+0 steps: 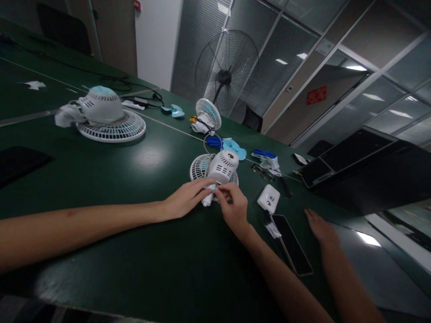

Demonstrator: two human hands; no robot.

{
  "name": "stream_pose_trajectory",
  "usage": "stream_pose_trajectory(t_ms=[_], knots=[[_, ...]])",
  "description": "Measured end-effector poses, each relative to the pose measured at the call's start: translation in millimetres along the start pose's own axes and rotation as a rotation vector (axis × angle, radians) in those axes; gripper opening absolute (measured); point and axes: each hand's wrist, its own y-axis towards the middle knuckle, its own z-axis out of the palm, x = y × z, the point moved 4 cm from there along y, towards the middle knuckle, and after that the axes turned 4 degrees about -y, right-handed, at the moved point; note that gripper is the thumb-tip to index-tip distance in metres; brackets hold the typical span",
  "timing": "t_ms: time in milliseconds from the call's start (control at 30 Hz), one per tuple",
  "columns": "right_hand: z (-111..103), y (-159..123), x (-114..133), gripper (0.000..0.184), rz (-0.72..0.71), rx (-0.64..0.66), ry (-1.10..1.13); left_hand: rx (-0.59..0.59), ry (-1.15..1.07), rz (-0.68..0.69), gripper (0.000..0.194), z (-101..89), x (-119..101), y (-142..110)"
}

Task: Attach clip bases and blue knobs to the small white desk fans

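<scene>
A small white fan (222,167) lies face down on the green table, its round motor housing on top and its grille (199,165) beneath. My left hand (188,197) reaches in from the left, with its fingers closed on the fan's white neck (208,200). From the right, my right hand (234,207) pinches at the same neck, thumb and index finger beside a light blue spot. Whatever lies between those fingertips is too small and too covered to make out.
Another white fan (104,110) lies at the left, and a third (207,115) stands farther back. Blue fan blades (235,148), glasses (262,172), a white power bank (268,198) and a phone (292,244) lie nearby. Another person's hand (319,224) rests at the right.
</scene>
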Motion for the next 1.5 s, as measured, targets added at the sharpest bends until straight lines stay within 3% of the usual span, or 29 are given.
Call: stream_pose_trajectory(t_ms=[200, 433, 567, 733, 867, 1067, 1267, 1400, 1500], knots=[[3.9, -0.4, 9.6, 0.029, 0.055, 0.058, 0.011, 0.005, -0.008, 0.011, 0.039, 0.9, -2.3, 0.2], [-14.3, 1.8, -4.0, 0.024, -0.117, 0.116, -0.026, 0.006, -0.001, -0.004, 0.039, 3.0, -3.3, 3.1], [-12.6, 4.2, -4.2, 0.019, -0.061, 0.069, -0.041, 0.005, 0.014, -0.003, 0.039, 4.1, -4.7, 4.0], [-1.4, 0.5, 7.0, 0.035, 0.024, 0.114, -0.021, 0.018, 0.014, -0.008, 0.039, 4.8, -7.2, 3.5], [-12.7, -0.3, 9.3, 0.022, -0.015, 0.105, -0.046, 0.016, 0.017, -0.032, 0.04, 4.4, -4.5, 3.3], [-22.9, 8.6, 3.7, 0.018, -0.061, 0.136, -0.051, 0.034, 0.011, -0.04, 0.041, 5.9, -3.3, 4.5], [-7.1, 4.8, 8.3, 0.041, 0.075, 0.181, 0.001, 0.038, 0.006, -0.018, 0.04, 6.4, -8.1, 4.8], [-20.9, 6.5, 7.7, 0.025, 0.051, 0.16, -0.01, 0.025, 0.012, -0.026, 0.041, 6.3, -5.7, 4.3], [-29.8, 10.7, 4.7, 0.028, 0.013, 0.188, 0.001, 0.014, 0.021, -0.037, 0.041, 7.0, -2.5, 4.5]])
